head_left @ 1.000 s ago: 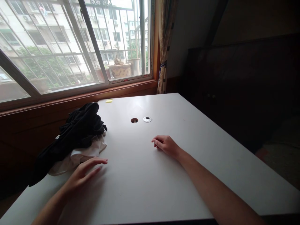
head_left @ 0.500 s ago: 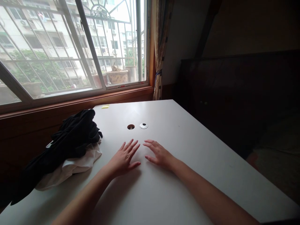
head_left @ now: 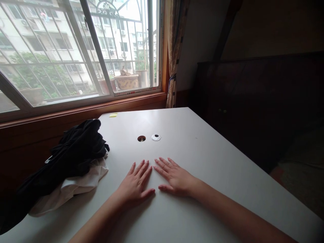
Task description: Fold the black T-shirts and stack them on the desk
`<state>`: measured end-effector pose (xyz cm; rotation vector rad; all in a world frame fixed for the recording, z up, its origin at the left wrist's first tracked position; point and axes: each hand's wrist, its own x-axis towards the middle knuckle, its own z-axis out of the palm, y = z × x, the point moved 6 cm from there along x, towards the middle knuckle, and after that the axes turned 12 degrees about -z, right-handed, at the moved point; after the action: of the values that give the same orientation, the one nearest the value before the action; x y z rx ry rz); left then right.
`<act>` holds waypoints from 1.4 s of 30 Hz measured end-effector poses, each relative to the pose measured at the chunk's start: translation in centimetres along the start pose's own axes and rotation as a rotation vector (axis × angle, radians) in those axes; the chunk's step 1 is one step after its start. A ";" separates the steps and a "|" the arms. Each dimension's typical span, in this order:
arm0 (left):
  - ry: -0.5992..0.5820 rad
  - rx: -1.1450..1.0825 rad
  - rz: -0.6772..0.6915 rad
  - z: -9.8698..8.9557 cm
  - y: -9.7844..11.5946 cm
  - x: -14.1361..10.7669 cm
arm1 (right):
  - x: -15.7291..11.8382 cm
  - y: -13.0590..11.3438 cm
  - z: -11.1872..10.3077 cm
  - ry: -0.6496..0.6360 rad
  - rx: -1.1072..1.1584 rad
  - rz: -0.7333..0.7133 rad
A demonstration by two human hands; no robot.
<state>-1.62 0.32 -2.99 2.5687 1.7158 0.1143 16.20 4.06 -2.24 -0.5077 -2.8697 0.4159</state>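
Daylight from barred sliding window (head_left: 126,44), far left; wood sill (head_left: 136,99) below. Patterned curtain (head_left: 174,50) tied at its right. White counter (head_left: 215,162). Right side dim, dark furniture (head_left: 253,101) against wall (head_left: 278,30)

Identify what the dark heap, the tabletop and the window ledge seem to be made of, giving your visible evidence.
Dark heap: probably matte woven or knitted fabric; it slumps in soft folds.
Tabletop: perhaps laminate over board, satin white; it is smooth and reflects a soft glow.
Window ledge: likely varnished wood; it is reddish-brown with a slight sheen.
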 end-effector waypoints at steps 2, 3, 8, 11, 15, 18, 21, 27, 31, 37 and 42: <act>0.003 0.000 0.005 0.1 0.0 0.1 | 0.0 0.0 0.1 -0.003 0.000 0.007; 0.006 0.000 0.008 0.1 0.0 0.2 | 0.0 0.0 0.1 -0.001 0.000 0.008; 0.007 -0.001 0.019 0.0 0.3 0.3 | 0.0 -0.2 0.1 0.015 0.011 0.006; -0.013 -0.004 0.020 0.0 0.3 0.3 | 0.0 -0.2 0.1 0.008 0.020 0.015; -0.012 0.004 0.023 0.0 0.3 0.4 | 0.1 -0.1 0.1 -0.020 0.038 0.026; -0.002 0.027 0.022 0.0 0.4 0.3 | 0.1 0.0 0.1 -0.041 0.042 0.029; 0.003 0.045 0.026 0.0 0.6 0.3 | 0.1 0.1 0.1 -0.049 0.043 0.033; 0.041 0.063 0.035 0.1 0.6 0.0 | 0.1 0.2 0.2 -0.035 0.051 0.031; 0.061 0.068 0.043 0.1 0.7 -0.1 | 0.1 0.1 0.2 -0.031 0.051 0.027; 0.066 0.063 0.045 0.0 0.6 0.0 | 0.2 0.3 0.4 -0.036 0.051 0.016; 0.069 0.065 0.044 0.1 0.6 -0.1 | 0.2 0.3 0.4 -0.020 0.042 0.004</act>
<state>-1.08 0.03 -3.08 2.6797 1.7142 0.1528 15.99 4.28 -2.64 -0.5048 -2.8731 0.4840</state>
